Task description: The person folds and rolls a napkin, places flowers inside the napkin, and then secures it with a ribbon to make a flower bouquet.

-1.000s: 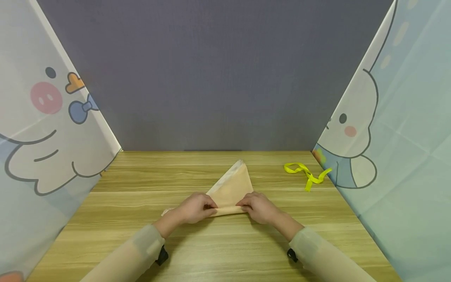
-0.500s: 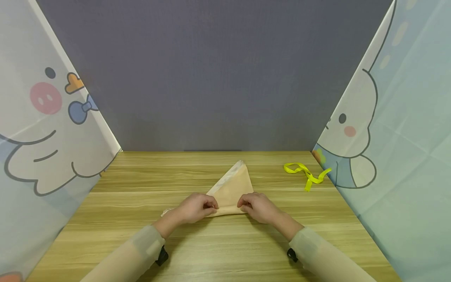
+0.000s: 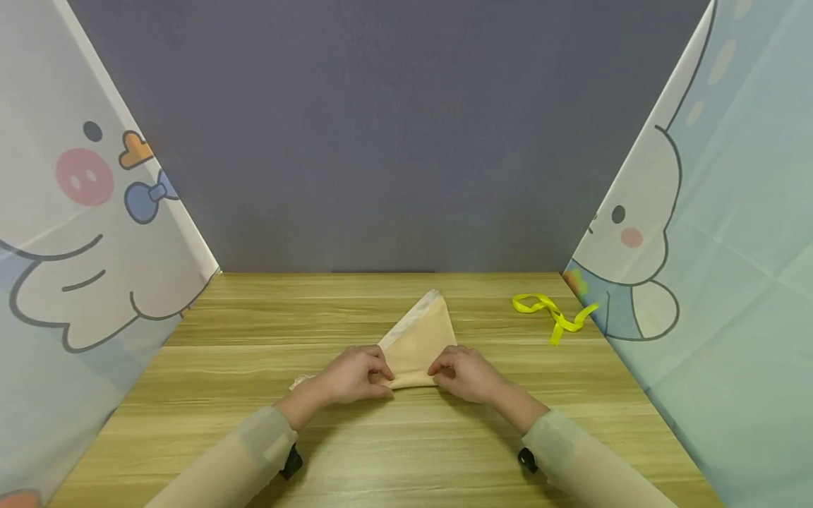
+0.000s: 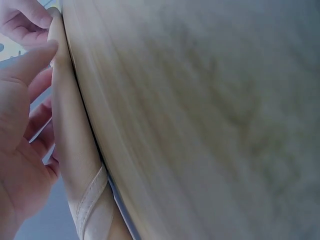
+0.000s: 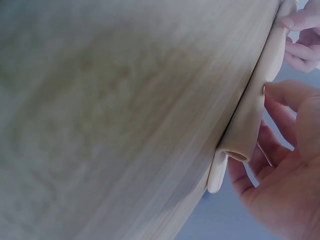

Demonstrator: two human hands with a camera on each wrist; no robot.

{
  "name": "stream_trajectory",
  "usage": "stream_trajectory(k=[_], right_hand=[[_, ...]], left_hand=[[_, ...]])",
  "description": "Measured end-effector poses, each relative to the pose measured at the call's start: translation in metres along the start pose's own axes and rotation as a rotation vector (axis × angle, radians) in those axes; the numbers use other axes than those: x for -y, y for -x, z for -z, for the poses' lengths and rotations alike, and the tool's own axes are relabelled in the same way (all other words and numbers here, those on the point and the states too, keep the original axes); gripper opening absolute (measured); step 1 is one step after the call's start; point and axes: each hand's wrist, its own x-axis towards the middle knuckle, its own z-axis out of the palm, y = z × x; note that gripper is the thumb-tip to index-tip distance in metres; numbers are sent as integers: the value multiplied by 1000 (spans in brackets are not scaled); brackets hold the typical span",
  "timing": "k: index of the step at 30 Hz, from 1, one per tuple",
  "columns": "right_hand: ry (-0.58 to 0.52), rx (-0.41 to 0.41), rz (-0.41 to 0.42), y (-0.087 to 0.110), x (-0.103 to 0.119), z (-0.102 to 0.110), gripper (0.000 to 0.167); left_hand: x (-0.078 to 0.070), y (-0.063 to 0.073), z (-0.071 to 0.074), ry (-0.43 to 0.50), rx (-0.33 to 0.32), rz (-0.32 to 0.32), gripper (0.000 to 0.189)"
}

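A beige cloth (image 3: 419, 346) lies on the table, folded to a triangle whose tip points away, with a pale strip along its left slope. Its near edge forms a soft roll (image 5: 245, 120). My left hand (image 3: 358, 374) holds the roll's left part, thumb on the near side and fingers beyond it. My right hand (image 3: 466, 374) pinches the roll near its right end. A stitched hem (image 4: 90, 200) shows at the left end in the left wrist view. The left hand and forearm partly hide the cloth's left corner (image 3: 300, 381).
A yellow ribbon (image 3: 559, 321) lies loosely looped at the back right of the wood-grain table (image 3: 406, 451). A dark grey panel (image 3: 394, 141) stands behind the table. Cartoon-printed cloth walls (image 3: 730, 247) flank both sides.
The left thumb has spread a little from its fingers and come nearer to me. My right hand has shifted only slightly along the roll. The ribbon has stayed put.
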Motion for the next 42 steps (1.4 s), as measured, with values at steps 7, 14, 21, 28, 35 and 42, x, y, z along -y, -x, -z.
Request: stream_trajectory(k=[7, 14, 21, 28, 35, 42], right_hand=[[3, 3, -1, 0, -1, -1, 14], [11, 0, 19, 0, -2, 0, 11], [54, -29, 39, -1, -1, 1, 10], [99, -28, 32, -1, -1, 0, 12], [127, -15, 30, -2, -1, 0, 15], [87, -30, 14, -2, 1, -3, 13]], left_hand=[[-2, -1, 0, -28, 7, 3, 16], [-2, -2, 0, -1, -12, -56, 6], [-2, -2, 1, 23, -11, -47, 6], [-1, -1, 3, 43, 20, 0, 10], [-1, -1, 3, 57, 47, 27, 15], [0, -1, 2, 68, 49, 47, 16]])
